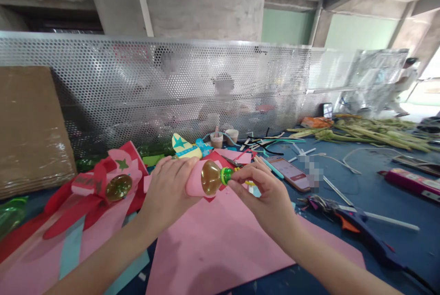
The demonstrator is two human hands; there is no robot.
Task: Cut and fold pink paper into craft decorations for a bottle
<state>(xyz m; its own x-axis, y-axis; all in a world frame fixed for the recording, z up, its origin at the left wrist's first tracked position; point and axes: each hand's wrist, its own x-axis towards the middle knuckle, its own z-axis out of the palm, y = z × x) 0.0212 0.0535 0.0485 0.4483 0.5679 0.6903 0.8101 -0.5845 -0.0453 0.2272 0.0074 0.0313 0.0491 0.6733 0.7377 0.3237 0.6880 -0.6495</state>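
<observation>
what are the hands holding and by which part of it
A pink-wrapped bottle: the left hand grips its body, the right hand its green cap.

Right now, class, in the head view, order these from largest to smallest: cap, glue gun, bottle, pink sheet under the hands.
1. Pink sheet
2. Glue gun
3. Bottle, judged by its visible part; the left hand hides some
4. Cap

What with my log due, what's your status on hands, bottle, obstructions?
Left hand gripping pink-wrapped plastic bottle, tilted sideways. Right hand pinching green cap. Pink paper beneath; no obstruction visible at cap.
</observation>
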